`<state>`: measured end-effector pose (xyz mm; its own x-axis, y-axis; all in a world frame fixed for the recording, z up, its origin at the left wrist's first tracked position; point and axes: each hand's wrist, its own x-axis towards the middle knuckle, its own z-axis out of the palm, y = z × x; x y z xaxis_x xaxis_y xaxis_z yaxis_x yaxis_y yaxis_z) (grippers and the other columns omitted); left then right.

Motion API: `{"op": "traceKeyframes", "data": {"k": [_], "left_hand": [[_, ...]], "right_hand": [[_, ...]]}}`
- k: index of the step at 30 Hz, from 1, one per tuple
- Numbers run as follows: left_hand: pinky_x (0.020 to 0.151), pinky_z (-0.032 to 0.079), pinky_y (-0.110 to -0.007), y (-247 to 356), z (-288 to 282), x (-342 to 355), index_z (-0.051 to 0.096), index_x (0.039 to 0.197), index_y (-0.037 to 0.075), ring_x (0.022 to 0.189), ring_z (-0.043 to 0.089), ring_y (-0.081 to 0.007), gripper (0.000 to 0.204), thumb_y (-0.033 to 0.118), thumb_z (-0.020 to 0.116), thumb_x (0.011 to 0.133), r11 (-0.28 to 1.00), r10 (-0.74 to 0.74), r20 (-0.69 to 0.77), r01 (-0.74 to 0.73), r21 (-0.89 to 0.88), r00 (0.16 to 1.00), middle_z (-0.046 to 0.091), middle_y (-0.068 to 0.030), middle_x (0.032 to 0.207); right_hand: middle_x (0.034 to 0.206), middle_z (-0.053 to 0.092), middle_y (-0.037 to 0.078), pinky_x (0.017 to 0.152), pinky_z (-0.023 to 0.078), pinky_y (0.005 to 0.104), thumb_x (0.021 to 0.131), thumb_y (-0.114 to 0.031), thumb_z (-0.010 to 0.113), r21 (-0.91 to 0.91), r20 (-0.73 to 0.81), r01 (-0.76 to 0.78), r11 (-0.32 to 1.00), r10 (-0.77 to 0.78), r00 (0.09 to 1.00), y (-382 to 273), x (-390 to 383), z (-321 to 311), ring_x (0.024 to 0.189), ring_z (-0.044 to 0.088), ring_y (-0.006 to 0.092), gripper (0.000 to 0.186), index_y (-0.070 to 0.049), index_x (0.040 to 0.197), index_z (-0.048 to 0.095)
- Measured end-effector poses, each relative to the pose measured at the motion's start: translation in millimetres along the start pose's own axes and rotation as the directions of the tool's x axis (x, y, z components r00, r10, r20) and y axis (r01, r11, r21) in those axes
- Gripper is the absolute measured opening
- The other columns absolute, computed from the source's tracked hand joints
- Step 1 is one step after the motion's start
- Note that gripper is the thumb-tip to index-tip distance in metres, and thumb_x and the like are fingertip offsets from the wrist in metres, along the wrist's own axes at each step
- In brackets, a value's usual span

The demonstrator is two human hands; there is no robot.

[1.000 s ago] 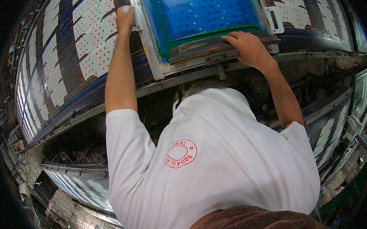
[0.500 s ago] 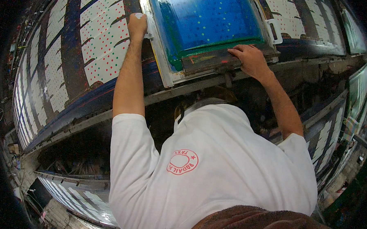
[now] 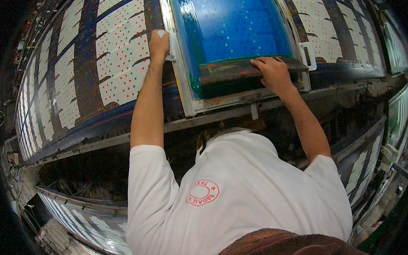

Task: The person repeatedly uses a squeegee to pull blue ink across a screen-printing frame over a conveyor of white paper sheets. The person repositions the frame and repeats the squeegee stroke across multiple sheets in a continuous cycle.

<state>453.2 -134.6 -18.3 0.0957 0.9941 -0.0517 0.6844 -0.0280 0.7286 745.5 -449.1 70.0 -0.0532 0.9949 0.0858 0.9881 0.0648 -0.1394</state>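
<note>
A silk-screen printing frame [image 3: 198, 105] with a blue mesh [image 3: 250, 29] rests on the long table in front of me. My left hand [image 3: 158, 48] is closed round the white side handle [image 3: 161, 33] on its left edge. My right hand [image 3: 274, 75] grips the top of a wide, dark, ink-stained squeegee [image 3: 226, 72], fingers bent over it. The squeegee lies across the mesh near the frame's near end. Dark green ink [image 3: 216, 89] shows on the near side of it. Another white handle [image 3: 308, 55] on the frame's right edge is free.
White fabric pieces with red and green dots [image 3: 123, 53] lie in rows left of the frame, and more dotted pieces [image 3: 315, 27] lie to its right. A rail [image 3: 145, 130] runs along the table's near edge. Behind me stands another table with pale pieces [image 3: 92, 223].
My right hand has shifted the squeegee away from the frame's near end, over the green ink line. The left hand keeps its hold. The whole view has shifted slightly.
</note>
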Motion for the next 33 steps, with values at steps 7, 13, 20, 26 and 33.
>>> {"op": "traceKeyframes", "data": {"k": [7,13,20,26,33], "left_hand": [[0.093,0.051,-0.047,4,-7,-7,0.064,0.118,0.006,0.106,0.067,-0.0407,0.039,0.035,0.066,0.092,0.999,0.020,-0.011,-0.020,0.044,1.000,0.070,-0.0236,0.111],[0.090,0.052,-0.045,10,-10,-8,0.066,0.116,0.006,0.101,0.068,-0.0369,0.041,0.040,0.068,0.093,0.985,-0.028,-0.010,0.030,0.172,1.000,0.071,-0.0205,0.109],[0.084,0.054,-0.045,23,-12,-17,0.065,0.113,0.005,0.096,0.070,-0.0372,0.034,0.034,0.066,0.095,0.985,-0.033,-0.037,0.039,0.170,0.999,0.072,-0.0210,0.101],[0.083,0.054,-0.045,30,-13,-20,0.064,0.114,0.006,0.095,0.071,-0.0371,0.034,0.034,0.065,0.095,0.969,-0.062,-0.039,0.070,0.239,0.997,0.072,-0.0213,0.100],[0.087,0.052,-0.045,28,-14,-18,0.064,0.115,0.005,0.099,0.068,-0.0377,0.039,0.038,0.065,0.096,0.975,-0.049,-0.011,0.051,0.215,0.999,0.071,-0.0220,0.104]], "right_hand": [[0.092,0.072,0.017,0.075,0.058,0.0528,0.084,-0.014,0.066,-0.051,0.000,-0.028,0.998,0.028,1.000,66,156,15,0.089,0.072,0.0390,0.017,-0.012,0.101,0.071],[0.095,0.073,0.017,0.078,0.058,0.0524,0.082,-0.010,0.065,-0.089,0.014,-0.003,0.996,0.005,1.000,123,302,26,0.092,0.071,0.0397,0.024,-0.014,0.104,0.073],[0.099,0.073,0.027,0.086,0.057,0.0499,0.081,-0.020,0.062,-0.043,0.014,0.019,0.999,-0.018,1.000,172,427,39,0.098,0.072,0.0397,0.027,-0.007,0.098,0.078],[0.093,0.074,0.024,0.079,0.058,0.0478,0.076,-0.025,0.065,-0.052,0.133,0.172,0.984,-0.164,0.977,207,488,13,0.089,0.072,0.0410,0.029,-0.004,0.091,0.078],[0.087,0.074,0.022,0.076,0.058,0.0465,0.077,-0.033,0.069,-0.128,0.166,0.243,0.962,-0.221,0.961,230,521,40,0.085,0.072,0.0388,0.032,-0.003,0.085,0.078]]}}
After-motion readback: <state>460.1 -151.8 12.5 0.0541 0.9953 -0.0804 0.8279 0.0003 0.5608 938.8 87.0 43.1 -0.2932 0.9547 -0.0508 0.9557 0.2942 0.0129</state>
